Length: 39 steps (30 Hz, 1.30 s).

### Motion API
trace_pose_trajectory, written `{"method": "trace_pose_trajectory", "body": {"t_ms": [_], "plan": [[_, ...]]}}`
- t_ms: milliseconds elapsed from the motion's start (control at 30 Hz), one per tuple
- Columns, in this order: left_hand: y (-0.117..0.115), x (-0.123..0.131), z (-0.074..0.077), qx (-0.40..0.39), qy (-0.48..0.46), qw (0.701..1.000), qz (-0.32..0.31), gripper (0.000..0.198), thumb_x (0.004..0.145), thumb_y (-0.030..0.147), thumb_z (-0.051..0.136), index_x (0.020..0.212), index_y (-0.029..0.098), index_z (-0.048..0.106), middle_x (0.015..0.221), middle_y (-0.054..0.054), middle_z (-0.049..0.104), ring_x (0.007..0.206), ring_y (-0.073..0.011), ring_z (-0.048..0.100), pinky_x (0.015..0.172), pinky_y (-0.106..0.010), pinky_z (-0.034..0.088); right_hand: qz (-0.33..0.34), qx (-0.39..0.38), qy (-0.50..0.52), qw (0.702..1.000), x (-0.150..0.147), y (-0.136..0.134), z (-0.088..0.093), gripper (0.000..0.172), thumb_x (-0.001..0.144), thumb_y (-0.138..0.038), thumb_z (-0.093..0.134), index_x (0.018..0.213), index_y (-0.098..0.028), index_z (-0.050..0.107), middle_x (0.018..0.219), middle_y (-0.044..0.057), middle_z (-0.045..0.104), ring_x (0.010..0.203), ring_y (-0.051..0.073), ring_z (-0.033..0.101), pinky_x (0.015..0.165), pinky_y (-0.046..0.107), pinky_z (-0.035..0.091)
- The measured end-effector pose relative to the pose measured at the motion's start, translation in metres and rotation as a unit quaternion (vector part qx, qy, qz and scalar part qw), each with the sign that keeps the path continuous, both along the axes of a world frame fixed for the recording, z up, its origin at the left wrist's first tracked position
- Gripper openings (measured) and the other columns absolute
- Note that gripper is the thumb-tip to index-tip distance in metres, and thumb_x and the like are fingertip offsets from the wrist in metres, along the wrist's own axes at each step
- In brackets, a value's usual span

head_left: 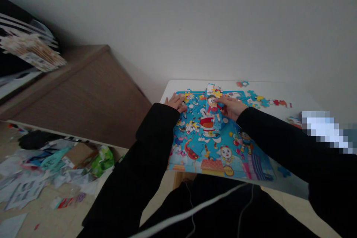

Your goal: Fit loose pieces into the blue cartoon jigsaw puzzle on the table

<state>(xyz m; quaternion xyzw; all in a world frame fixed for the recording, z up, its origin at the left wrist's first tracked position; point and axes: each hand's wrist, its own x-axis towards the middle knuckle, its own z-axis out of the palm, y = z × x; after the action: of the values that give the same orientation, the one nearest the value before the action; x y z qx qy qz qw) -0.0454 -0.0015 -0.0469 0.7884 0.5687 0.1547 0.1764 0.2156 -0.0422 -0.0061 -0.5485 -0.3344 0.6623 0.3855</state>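
Right hand (231,107): pinched a puzzle section (213,109), long axis running near to far, picture top toward the bench (267,87)'s far edge. Left hand (175,102): lay flat, gripping nothing, at the puzzle (208,165)'s far-left corner. Puzzle: near edge apparently assembled, far part seemingly unfinished. Pieces (260,99): unplaced, beside its far-right corner.

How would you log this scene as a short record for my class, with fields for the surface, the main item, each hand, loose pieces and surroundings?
surface: white table against a wall
main item: blue cartoon jigsaw puzzle
left hand: resting by the puzzle's far left corner
right hand: fingers at a figure in a red top; grip unclear
loose pieces: right of the puzzle, some joined
surroundings: brown cabinet on the left; papers and a green bag on the floor
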Motion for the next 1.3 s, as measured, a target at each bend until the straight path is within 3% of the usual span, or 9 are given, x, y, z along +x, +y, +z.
{"method": "trace_pose_trajectory", "body": {"t_ms": [133,267,433,600,700,800,900,1100,1300], "plan": [[-0.010,0.033,-0.004,-0.020,0.124,0.991,-0.055,0.064,0.088,0.043,0.045,0.142,0.016,0.023,0.149,-0.013,0.015,0.138,-0.0288,0.011,0.108,-0.058,0.004,-0.012,-0.015,-0.001,1.000,0.003,0.001,-0.006,0.013,0.074,-0.019,0.064,0.066,-0.018,0.055,0.048,-0.007,0.048,0.036,0.003,0.037,0.033,0.013,0.034],[-0.028,0.060,0.002,-0.009,0.135,0.983,-0.123,0.071,0.086,0.046,0.048,0.143,0.013,0.020,0.148,-0.016,0.017,0.137,-0.0281,0.014,0.109,-0.055,0.007,-0.027,-0.031,-0.003,0.999,0.004,0.003,-0.009,0.011,0.075,-0.017,0.063,0.068,-0.017,0.055,0.047,-0.007,0.049,0.035,0.003,0.038,0.033,0.013,0.035],[-0.049,0.077,-0.007,0.008,0.049,0.981,-0.188,0.076,0.082,0.052,0.053,0.141,0.012,0.025,0.147,-0.019,0.013,0.137,-0.0299,0.012,0.110,-0.051,0.013,-0.030,-0.042,-0.010,0.999,0.005,0.007,-0.003,0.008,0.077,-0.018,0.061,0.071,-0.017,0.056,0.049,-0.005,0.053,0.034,0.004,0.038,0.032,0.013,0.035],[-0.047,0.067,-0.003,-0.027,-0.134,0.963,-0.232,0.066,0.086,0.049,0.046,0.140,0.015,0.031,0.147,-0.011,0.023,0.136,-0.0209,0.023,0.111,-0.032,0.022,-0.032,-0.027,-0.023,0.999,0.006,0.010,0.013,0.010,0.079,-0.017,0.058,0.069,-0.016,0.055,0.048,-0.005,0.052,0.033,0.003,0.037,0.030,0.012,0.032],[-0.032,0.045,0.012,0.003,-0.178,0.972,-0.156,0.051,0.085,0.045,0.047,0.127,0.017,0.051,0.130,-0.008,0.052,0.123,-0.0218,0.046,0.106,-0.031,0.033,-0.021,-0.014,-0.032,0.999,0.000,0.012,0.021,0.008,0.077,-0.016,0.059,0.071,-0.016,0.056,0.048,-0.004,0.052,0.034,0.003,0.039,0.029,0.013,0.031],[-0.016,0.016,0.024,0.058,-0.188,0.980,-0.008,0.042,0.085,0.039,0.045,0.118,0.017,0.060,0.119,-0.007,0.061,0.111,-0.0231,0.056,0.096,-0.034,0.044,0.002,-0.007,-0.048,0.999,-0.017,0.016,0.025,0.010,0.077,-0.016,0.060,0.070,-0.018,0.053,0.048,-0.006,0.050,0.034,0.003,0.038,0.030,0.013,0.032],[-0.005,-0.007,0.025,0.100,-0.167,0.978,0.076,0.038,0.085,0.034,0.044,0.114,0.016,0.063,0.111,-0.007,0.065,0.108,-0.0241,0.058,0.095,-0.035,0.044,0.043,-0.002,-0.066,0.997,-0.044,0.022,0.024,0.014,0.074,-0.015,0.063,0.069,-0.019,0.050,0.049,-0.007,0.048,0.037,0.004,0.042,0.034,0.014,0.038],[0.007,-0.017,0.006,0.071,-0.068,0.994,0.036,0.041,0.083,0.030,0.049,0.120,0.017,0.058,0.124,-0.008,0.057,0.114,-0.0244,0.053,0.100,-0.037,0.041,0.119,0.029,-0.149,0.981,-0.090,0.033,0.008,0.010,0.076,-0.010,0.057,0.083,-0.018,0.055,0.054,-0.007,0.052,0.044,0.004,0.049,0.047,0.017,0.048],[0.007,-0.004,-0.002,0.084,0.053,0.995,-0.007,0.044,0.085,0.028,0.047,0.127,0.015,0.051,0.137,-0.010,0.044,0.127,-0.0242,0.040,0.108,-0.038,0.031,0.190,0.123,-0.321,0.920,-0.090,0.040,-0.009,0.036,0.074,-0.021,0.062,0.110,-0.016,0.058,0.068,-0.001,0.064,0.052,0.011,0.059,0.057,0.025,0.051]]}}
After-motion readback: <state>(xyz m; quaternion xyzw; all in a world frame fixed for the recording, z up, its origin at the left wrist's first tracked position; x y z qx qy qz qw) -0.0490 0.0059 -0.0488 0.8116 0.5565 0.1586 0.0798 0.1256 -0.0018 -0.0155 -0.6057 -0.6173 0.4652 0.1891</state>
